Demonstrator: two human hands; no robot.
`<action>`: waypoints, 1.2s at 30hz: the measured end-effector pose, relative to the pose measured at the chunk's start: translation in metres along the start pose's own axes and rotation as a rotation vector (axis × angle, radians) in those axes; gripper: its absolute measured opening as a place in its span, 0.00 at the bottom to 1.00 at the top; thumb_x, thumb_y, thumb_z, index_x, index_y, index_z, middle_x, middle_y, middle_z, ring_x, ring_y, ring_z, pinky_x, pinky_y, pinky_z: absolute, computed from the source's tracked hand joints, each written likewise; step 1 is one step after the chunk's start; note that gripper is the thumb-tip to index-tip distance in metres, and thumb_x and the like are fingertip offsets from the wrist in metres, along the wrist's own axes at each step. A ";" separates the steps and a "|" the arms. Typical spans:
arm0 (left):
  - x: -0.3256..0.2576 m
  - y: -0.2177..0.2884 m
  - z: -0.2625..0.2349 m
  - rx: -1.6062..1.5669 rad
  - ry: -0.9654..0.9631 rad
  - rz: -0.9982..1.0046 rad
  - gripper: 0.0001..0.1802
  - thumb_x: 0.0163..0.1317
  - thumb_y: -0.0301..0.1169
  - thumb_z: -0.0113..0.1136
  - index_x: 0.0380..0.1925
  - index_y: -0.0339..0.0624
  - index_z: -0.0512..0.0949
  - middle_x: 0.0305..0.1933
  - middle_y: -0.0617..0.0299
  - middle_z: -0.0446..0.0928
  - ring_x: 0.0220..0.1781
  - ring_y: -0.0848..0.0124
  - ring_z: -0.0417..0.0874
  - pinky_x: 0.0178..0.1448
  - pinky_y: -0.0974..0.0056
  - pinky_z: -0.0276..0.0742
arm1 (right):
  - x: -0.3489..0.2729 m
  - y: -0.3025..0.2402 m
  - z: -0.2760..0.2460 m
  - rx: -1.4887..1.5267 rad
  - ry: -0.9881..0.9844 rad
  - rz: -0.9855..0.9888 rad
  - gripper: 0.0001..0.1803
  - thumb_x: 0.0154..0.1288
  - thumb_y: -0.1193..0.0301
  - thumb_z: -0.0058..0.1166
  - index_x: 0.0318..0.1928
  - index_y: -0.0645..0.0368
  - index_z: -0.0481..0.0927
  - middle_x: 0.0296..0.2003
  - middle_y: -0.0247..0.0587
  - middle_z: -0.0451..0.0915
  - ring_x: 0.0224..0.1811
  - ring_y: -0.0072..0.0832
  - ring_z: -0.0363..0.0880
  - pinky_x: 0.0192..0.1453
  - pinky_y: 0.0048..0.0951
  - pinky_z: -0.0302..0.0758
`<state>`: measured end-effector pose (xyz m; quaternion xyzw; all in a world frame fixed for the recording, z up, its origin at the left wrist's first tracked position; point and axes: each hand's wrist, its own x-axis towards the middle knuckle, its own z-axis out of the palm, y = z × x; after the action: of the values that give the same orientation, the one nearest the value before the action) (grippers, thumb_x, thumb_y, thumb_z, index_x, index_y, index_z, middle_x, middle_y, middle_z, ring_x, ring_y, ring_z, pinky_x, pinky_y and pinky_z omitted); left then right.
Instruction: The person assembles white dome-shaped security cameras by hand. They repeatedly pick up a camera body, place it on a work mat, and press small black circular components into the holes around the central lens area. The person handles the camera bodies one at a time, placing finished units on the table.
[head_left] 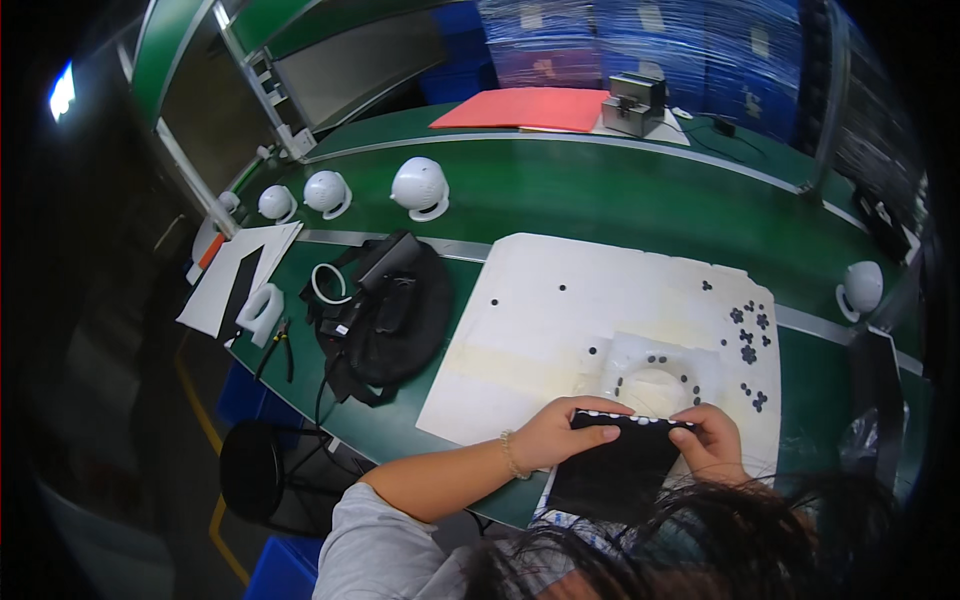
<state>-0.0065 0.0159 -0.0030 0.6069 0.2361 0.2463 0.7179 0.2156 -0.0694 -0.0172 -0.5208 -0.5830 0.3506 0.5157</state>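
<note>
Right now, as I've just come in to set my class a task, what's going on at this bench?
A person's left hand and right hand hold a black sheet by its far edge, where a row of white spots shows. Just beyond it, a pale piece with dark dots around its round middle lies on a white board. Loose black dots cluster at the board's right side. A black bag lies to the left.

We've got the board [520, 340] on our table [370, 430], bag [428, 315] to its left, pliers [279, 338] farther left, box [628, 117] behind, sheet [615, 478] between left hand [562, 432] and right hand [716, 445].
</note>
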 end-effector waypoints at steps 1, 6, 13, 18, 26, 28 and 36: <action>0.000 0.000 0.000 0.002 0.008 -0.003 0.15 0.56 0.29 0.58 0.44 0.36 0.75 0.44 0.59 0.76 0.45 0.75 0.74 0.51 0.70 0.69 | 0.000 -0.002 -0.001 -0.048 -0.017 -0.028 0.07 0.54 0.75 0.56 0.34 0.62 0.76 0.30 0.39 0.76 0.30 0.25 0.74 0.36 0.23 0.69; -0.002 -0.001 0.000 -0.004 0.045 -0.006 0.13 0.56 0.28 0.57 0.42 0.35 0.76 0.41 0.59 0.77 0.43 0.76 0.74 0.50 0.71 0.69 | 0.010 -0.017 -0.003 -0.200 -0.091 -0.111 0.07 0.55 0.72 0.56 0.35 0.59 0.76 0.29 0.40 0.77 0.31 0.29 0.75 0.35 0.25 0.70; -0.001 -0.003 0.003 -0.065 0.050 -0.035 0.12 0.58 0.28 0.55 0.41 0.34 0.76 0.39 0.60 0.77 0.41 0.77 0.75 0.45 0.73 0.71 | 0.008 -0.017 -0.007 -0.179 -0.120 -0.154 0.08 0.57 0.71 0.54 0.37 0.60 0.76 0.30 0.41 0.76 0.32 0.30 0.75 0.36 0.25 0.70; -0.001 -0.002 0.003 -0.094 0.068 -0.045 0.12 0.58 0.27 0.56 0.40 0.32 0.76 0.39 0.60 0.77 0.40 0.77 0.75 0.45 0.73 0.72 | 0.009 -0.018 -0.006 -0.182 -0.134 -0.147 0.08 0.58 0.70 0.53 0.36 0.60 0.76 0.30 0.41 0.76 0.32 0.30 0.75 0.37 0.26 0.71; -0.002 -0.008 0.003 -0.125 0.068 -0.024 0.12 0.58 0.27 0.56 0.39 0.32 0.76 0.38 0.60 0.77 0.40 0.77 0.75 0.45 0.73 0.72 | 0.009 -0.020 -0.008 -0.221 -0.155 -0.130 0.08 0.58 0.70 0.53 0.36 0.59 0.76 0.30 0.41 0.76 0.32 0.31 0.75 0.37 0.26 0.71; -0.002 -0.008 0.002 -0.120 0.067 -0.031 0.12 0.57 0.28 0.56 0.39 0.32 0.76 0.38 0.60 0.77 0.40 0.77 0.75 0.45 0.73 0.71 | 0.008 -0.020 -0.007 -0.219 -0.153 -0.135 0.08 0.58 0.69 0.53 0.36 0.59 0.76 0.30 0.41 0.76 0.33 0.31 0.75 0.37 0.26 0.71; -0.006 -0.001 -0.002 -0.046 0.032 -0.036 0.12 0.58 0.29 0.56 0.40 0.33 0.77 0.39 0.59 0.77 0.41 0.76 0.75 0.48 0.71 0.70 | 0.019 -0.025 -0.017 -0.144 -0.244 -0.172 0.13 0.58 0.69 0.50 0.43 0.60 0.75 0.37 0.44 0.76 0.40 0.33 0.74 0.44 0.28 0.69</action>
<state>-0.0126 0.0132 -0.0045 0.5816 0.2528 0.2484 0.7322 0.2272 -0.0580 0.0145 -0.4582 -0.7074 0.3230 0.4305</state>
